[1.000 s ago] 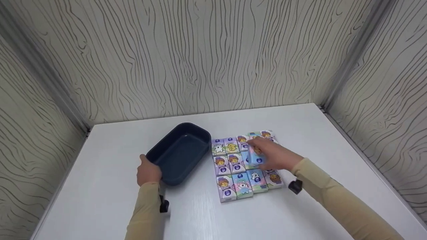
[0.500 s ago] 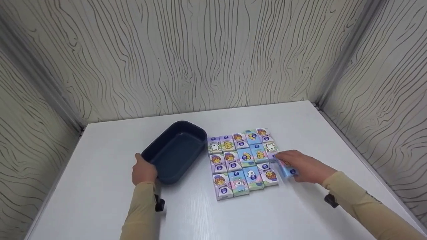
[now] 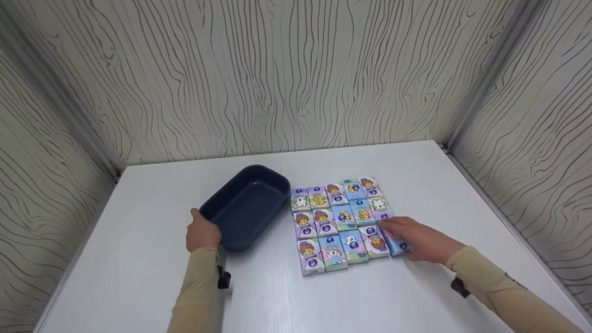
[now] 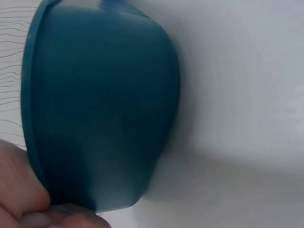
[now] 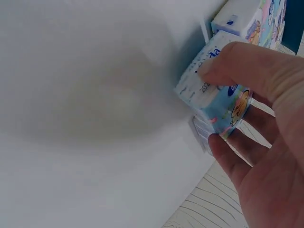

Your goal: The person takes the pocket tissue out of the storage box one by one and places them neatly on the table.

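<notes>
My left hand [image 3: 203,233] grips the near-left rim of a deep dark blue plastic tub [image 3: 249,210]. The tub's outer wall [image 4: 104,104] fills much of the left wrist view, with thumb and fingers pinching its edge. My right hand [image 3: 423,238] holds a light blue tissue pack [image 3: 397,244] at the right end of the nearest row of packs. In the right wrist view the thumb lies on one end of that tissue pack [image 5: 209,90], and fingers reach along its other side. Several cartoon-printed tissue packs [image 3: 344,217] lie flat, side by side in rows, right of the tub.
Everything lies on a white tabletop [image 3: 273,296]. Wood-grain patterned panels [image 3: 296,78] stand behind and on both sides, with grey strips at the corners. The tub's right end sits close to the far-left tissue packs.
My right hand has carried the light blue pack from above the rows to the right, then down against the nearest row's right end. My left hand stays on the tub.
</notes>
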`<state>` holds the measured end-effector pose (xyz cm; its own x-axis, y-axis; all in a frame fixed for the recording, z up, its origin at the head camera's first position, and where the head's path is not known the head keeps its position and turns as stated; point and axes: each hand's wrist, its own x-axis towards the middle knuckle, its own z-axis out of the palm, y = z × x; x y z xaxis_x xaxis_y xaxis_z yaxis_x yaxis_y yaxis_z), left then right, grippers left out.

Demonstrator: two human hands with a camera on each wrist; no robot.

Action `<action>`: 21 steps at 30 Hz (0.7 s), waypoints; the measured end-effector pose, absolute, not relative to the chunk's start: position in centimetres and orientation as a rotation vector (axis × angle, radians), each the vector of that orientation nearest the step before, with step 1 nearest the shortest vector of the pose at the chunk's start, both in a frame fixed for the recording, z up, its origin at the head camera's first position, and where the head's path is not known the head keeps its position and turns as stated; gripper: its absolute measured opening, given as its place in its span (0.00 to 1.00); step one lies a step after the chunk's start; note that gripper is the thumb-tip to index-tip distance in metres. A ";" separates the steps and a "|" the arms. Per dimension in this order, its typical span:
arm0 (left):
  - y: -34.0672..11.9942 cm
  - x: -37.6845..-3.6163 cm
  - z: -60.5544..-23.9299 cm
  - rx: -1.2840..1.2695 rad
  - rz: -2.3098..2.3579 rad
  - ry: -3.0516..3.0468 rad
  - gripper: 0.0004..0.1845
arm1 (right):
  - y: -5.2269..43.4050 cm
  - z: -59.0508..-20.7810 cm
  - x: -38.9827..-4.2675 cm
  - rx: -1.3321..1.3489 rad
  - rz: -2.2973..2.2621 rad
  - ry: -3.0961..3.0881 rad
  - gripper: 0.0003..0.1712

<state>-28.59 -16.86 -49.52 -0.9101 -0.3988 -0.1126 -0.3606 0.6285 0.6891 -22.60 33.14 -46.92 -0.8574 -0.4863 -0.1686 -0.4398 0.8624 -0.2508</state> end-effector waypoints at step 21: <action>-17.0 -28.4 -49.2 0.555 -1.157 -2.801 0.25 | 32.4 -47.1 -22.5 -0.541 -0.470 2.909 0.47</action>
